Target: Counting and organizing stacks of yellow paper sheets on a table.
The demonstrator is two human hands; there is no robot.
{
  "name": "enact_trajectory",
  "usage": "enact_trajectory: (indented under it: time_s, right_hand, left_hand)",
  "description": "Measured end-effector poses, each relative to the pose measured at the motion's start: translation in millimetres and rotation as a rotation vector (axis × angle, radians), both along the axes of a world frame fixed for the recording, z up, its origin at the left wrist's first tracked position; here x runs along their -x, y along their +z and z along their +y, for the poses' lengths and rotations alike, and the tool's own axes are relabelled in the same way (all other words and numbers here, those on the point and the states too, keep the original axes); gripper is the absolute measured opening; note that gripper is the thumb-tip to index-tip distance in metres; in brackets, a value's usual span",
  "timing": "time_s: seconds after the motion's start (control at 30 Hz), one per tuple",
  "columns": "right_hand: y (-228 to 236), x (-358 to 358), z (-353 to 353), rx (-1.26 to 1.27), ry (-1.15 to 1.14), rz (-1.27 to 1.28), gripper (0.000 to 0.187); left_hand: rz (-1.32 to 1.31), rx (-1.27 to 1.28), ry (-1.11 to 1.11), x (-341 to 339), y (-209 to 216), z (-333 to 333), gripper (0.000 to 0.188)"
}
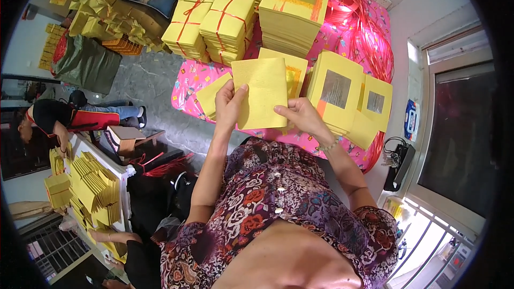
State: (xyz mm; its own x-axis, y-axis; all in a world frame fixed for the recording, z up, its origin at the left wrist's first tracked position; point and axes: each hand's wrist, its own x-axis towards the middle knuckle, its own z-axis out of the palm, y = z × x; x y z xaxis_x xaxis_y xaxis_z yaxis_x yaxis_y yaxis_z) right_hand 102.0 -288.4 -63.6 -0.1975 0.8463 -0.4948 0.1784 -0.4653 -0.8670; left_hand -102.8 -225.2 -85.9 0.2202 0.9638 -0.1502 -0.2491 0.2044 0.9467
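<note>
In front of my chest I hold a folded sheet of yellow joss paper (261,93), raised over the near side of the table. My left hand (230,106) pinches its left edge, thumb on the front face and fingers behind. At its lower right edge my right hand (305,118) grips the same paper, thumb also on top. Partly hidden behind it lies yellow paper with an orange and gold print (296,72). Close to my right hand stands a stack of yellow paper with silver patches (348,68). Left of my left hand are more yellow sheets (209,96).
A pink patterned cover (184,88) lies over the table. Bundles tied with red ribbon (227,16) and a tall printed stack (292,27) stand at the back. Red plastic strands (369,32) spread at the right. Other people work at a left table with yellow stacks (96,182).
</note>
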Motion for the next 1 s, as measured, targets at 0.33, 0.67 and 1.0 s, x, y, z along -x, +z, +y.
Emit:
enact_trajectory:
  time_s: [0.33,0.67,1.0]
  right_hand:
    - [-24.2,3.9,-9.7,0.025,-0.082,0.171,0.030]
    - [-22.8,-4.7,-0.1,-0.056,-0.100,0.205,0.026]
    - [-17.8,-12.3,9.1,-0.219,-0.159,0.194,0.021]
  left_hand:
    - [0.067,-0.106,0.083,-0.1,-2.5,1.1,0.017]
    - [0.170,-0.192,0.086,-2.6,5.4,-0.9,0.016]
    - [0.371,-0.215,-0.111,15.3,-3.0,-1.3,0.019]
